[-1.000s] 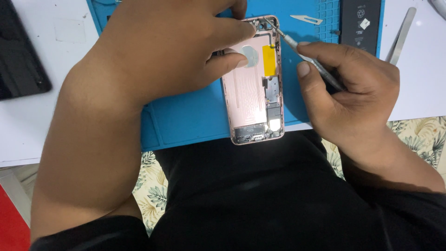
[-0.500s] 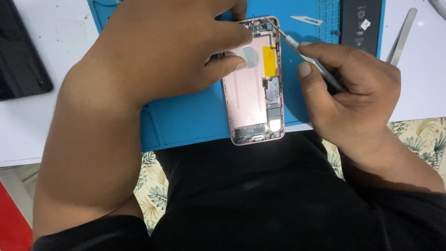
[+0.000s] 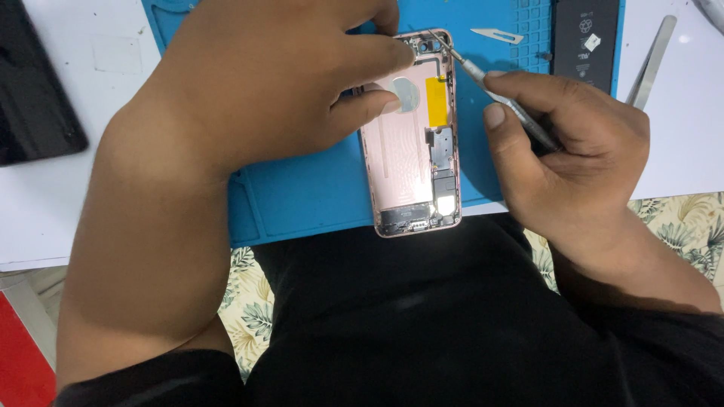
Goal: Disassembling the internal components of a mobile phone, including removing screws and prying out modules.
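While a dark flat device (image 3: 30, 83) lies at the far left edge of the white table (image 3: 75, 218), the left hand (image 3: 264, 90) reaches in from that side over the blue work mat (image 3: 302, 196). Its fingers are curled down onto the top left part of an opened pink phone shell (image 3: 403, 181), the thumb pressing near a round silver disc (image 3: 403, 96) inside it and the forefinger lying across the top edge, so the hand pins the shell to the mat rather than closing around it.

That shell lies lengthwise at the mat's near edge, its bottom end just over the edge toward the person's dark clothing, with a yellow strip (image 3: 436, 102) along its right inner side. It sits between the 2 hands, under the left and just left of the right.

To its right, the right hand (image 3: 573, 151) is closed in a pen grip on a thin metal tool (image 3: 498, 94), whose tip meets the shell's top right corner.

Farther right, near the mat's far edge, lie a small scalpel blade (image 3: 498, 35) and a black battery (image 3: 587, 41). Beyond the mat's right edge, metal tweezers (image 3: 652, 60) rest on the table.
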